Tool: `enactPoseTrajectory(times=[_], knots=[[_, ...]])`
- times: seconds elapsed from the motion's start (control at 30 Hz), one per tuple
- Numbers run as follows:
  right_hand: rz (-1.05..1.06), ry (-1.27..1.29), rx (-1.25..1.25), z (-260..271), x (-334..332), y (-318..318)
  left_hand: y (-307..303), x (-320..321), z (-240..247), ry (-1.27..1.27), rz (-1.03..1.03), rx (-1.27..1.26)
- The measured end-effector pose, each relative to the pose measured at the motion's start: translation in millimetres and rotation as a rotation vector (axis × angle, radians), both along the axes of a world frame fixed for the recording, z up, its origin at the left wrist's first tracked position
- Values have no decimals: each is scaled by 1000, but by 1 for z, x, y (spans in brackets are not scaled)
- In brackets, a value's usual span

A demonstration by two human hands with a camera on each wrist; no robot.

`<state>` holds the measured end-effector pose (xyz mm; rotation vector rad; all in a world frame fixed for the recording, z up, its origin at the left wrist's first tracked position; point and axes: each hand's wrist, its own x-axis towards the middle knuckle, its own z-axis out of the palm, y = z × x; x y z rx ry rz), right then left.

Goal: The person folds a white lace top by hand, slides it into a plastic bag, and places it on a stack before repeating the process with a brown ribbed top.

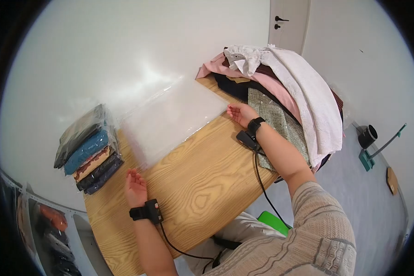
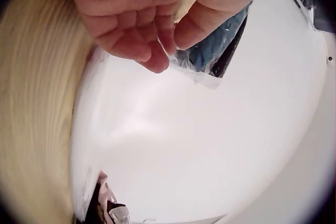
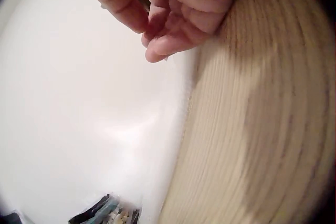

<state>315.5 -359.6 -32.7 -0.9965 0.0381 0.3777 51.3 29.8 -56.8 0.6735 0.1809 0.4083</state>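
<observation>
A clear plastic bag (image 1: 175, 119) lies flat on the wooden table (image 1: 202, 184), its far side by the wall. My left hand (image 1: 136, 187) is at the bag's near left corner, palm turned up and fingers loosely curled. In the left wrist view, the thumb of the left hand (image 2: 152, 19) sits close to the fingertips with nothing visible between them. At the bag's right corner, my right hand (image 1: 242, 114) has its fingertips right at the edge, palm up. The right wrist view shows the right hand (image 3: 173, 14) with bent, relaxed fingers by the tabletop.
Folded garments in clear bags (image 1: 89, 147) are stacked on the left. A large heap of loose clothes (image 1: 285, 101) covers the table's right end, white and pink pieces on top. Shelves (image 1: 55, 230) stand lower left. A black bin (image 1: 367, 136) and green dustpan (image 1: 367, 160) are on the floor.
</observation>
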Motion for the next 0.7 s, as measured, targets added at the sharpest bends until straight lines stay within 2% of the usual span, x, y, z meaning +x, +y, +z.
enactPoseTrajectory(times=[0.13, 0.47, 0.5, 0.57, 0.67, 0.7], knots=[[16, -50, 10, -6, 5, 1, -5, -1, 8, 54, 83, -19], [10, -12, 47, -3, 3, 2, -3, -1, -8, -53, -18, 1], [96, -26, 54, -1, 4, 1, -5, -1, -4, -44, -3, 13], [86, -18, 50, -3, 5, -1, -7, -2, 3, -22, 7, 35], [73, -66, 116, 15, -5, -9, -14, -1, 3, 29, 13, 48], [27, -139, 212, 33, -11, -14, -10, -2, 0, 22, 0, 58]])
